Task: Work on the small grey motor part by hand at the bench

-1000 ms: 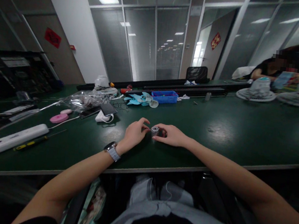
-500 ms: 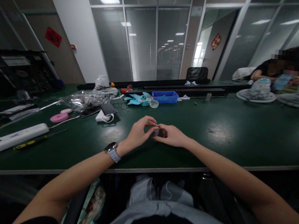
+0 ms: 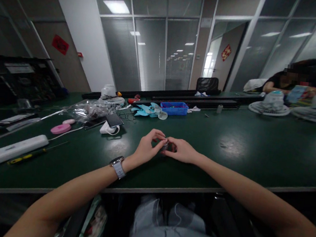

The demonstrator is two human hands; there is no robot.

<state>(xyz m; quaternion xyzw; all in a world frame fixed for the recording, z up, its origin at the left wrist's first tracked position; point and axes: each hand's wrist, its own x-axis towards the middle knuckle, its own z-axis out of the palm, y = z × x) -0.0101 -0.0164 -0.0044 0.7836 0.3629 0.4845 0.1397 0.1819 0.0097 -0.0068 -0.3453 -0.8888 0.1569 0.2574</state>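
Between my two hands stands a small grey metal cylinder [image 3: 165, 146], near the front of the green table [image 3: 202, 135]. The fingertips and thumb of my left hand [image 3: 151, 146], with a watch [image 3: 118, 166] on its wrist, close on it from the left. My right hand [image 3: 182, 150] curls around it from the right, thumb low and index finger at its top. Fingers cover much of the cylinder, so its exact kind cannot be made out.
To the left lie a white power strip [image 3: 12, 150], a yellow-black screwdriver [image 3: 26, 158] and a white charger [image 3: 107, 128]. Farther back are light-blue fan blades [image 3: 146, 110], a blue bin [image 3: 174, 108] and plastic bags [image 3: 86, 110]. Fan parts [image 3: 272, 103] and a person [image 3: 280, 85] are at the right.
The view has tilted slightly, so the whole scene sits a little lower. Both hands stay around the small cylinder, with only slight finger shifts.
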